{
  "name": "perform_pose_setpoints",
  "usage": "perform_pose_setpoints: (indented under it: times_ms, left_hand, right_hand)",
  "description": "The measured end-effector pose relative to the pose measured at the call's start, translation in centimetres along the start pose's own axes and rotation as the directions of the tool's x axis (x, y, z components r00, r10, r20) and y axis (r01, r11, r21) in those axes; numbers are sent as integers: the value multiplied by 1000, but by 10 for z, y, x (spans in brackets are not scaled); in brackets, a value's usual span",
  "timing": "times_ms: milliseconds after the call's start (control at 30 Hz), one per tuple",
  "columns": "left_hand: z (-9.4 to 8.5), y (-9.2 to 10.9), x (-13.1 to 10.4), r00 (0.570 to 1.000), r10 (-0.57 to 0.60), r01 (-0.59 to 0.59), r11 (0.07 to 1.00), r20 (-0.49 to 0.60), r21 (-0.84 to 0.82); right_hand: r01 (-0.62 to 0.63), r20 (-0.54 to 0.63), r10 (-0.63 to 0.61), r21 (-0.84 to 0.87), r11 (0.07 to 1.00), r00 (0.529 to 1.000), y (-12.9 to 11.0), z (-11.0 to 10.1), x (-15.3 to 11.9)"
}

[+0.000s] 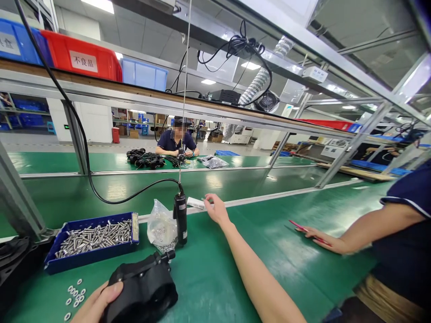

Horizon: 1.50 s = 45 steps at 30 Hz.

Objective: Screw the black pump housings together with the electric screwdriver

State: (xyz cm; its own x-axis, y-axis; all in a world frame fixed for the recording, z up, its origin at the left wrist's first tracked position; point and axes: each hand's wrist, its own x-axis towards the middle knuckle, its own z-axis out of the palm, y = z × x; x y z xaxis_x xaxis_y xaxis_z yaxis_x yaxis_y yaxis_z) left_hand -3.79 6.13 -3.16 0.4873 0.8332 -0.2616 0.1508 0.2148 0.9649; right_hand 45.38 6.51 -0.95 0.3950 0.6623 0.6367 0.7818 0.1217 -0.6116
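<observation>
Head view: left fingers (pixel 112 289) grip black housing (pixel 144 291); right fingers (pixel 211 199) spread by blue tray (pixel 50 264) of screws (pixel 94 235).

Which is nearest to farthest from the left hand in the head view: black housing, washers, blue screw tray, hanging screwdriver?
1. Black housing: the left hand grips its left edge.
2. Washers: loose on the mat, just left of the hand.
3. Blue screw tray: behind, farther back on the bench.
4. Hanging screwdriver: back and to the right.
</observation>
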Motion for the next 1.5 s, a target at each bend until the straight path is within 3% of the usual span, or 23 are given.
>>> perform_pose_setpoints:
  times_ms: [67, 167, 267, 300, 333, 400, 500, 533, 600, 867, 1100, 1300, 1500]
  left_hand:
    - [-1, 3, -4, 1000, 25, -25, 998, 16, 53]
    - [-9, 10, -6, 993, 93, -109, 959, 71, 263]
    - [-15, 17, -4, 979, 86, -149, 916, 183, 372]
    - [-16, 19, -4, 971, 88, -168, 913, 223, 371]
    - [-15, 21, -4, 960, 100, -193, 911, 261, 364]
    - [-14, 22, -6, 945, 132, -237, 905, 299, 352]
    - [-13, 17, -12, 948, 155, -245, 912, 277, 328]
    - [-14, 14, -14, 950, 158, -240, 922, 270, 305]
    - [-16, 9, -17, 951, 159, -227, 941, 263, 252]
    - [-12, 8, -18, 937, 193, -245, 957, 292, 154]
    - [-13, 4, -15, 936, 176, -229, 962, 304, 147]
    - [-10, 6, -16, 938, 190, -246, 955, 290, 167]
    - [-10, 5, -17, 946, 190, -234, 961, 261, 148]
  right_hand:
    - [-32, -70, 38, 90, 995, 997, -24, -9, -6]
    - [-52, -40, 63, 234, 971, 997, -73, -27, -36]
    - [-77, 50, 63, 372, 925, 997, -127, -45, -82]
    - [-101, 110, 60, 422, 901, 992, -144, -49, -97]
    - [-167, 248, 44, 500, 850, 968, -159, -52, -111]
    - [-347, 544, -3, 540, 767, 839, -183, -52, -131]
    - [-557, 822, -32, 413, 721, 569, -200, -44, -144]
    - [-590, 860, -20, 367, 719, 510, -201, -41, -145]
    - [-617, 889, 11, 308, 724, 457, -199, -36, -146]
    - [-589, 906, 51, 229, 775, 419, -205, -30, -156]
    - [-604, 884, 94, 233, 762, 459, -212, -23, -161]
    - [-633, 892, 97, 234, 738, 442, -213, -21, -167]
    - [-635, 878, 108, 247, 732, 466, -214, -20, -169]
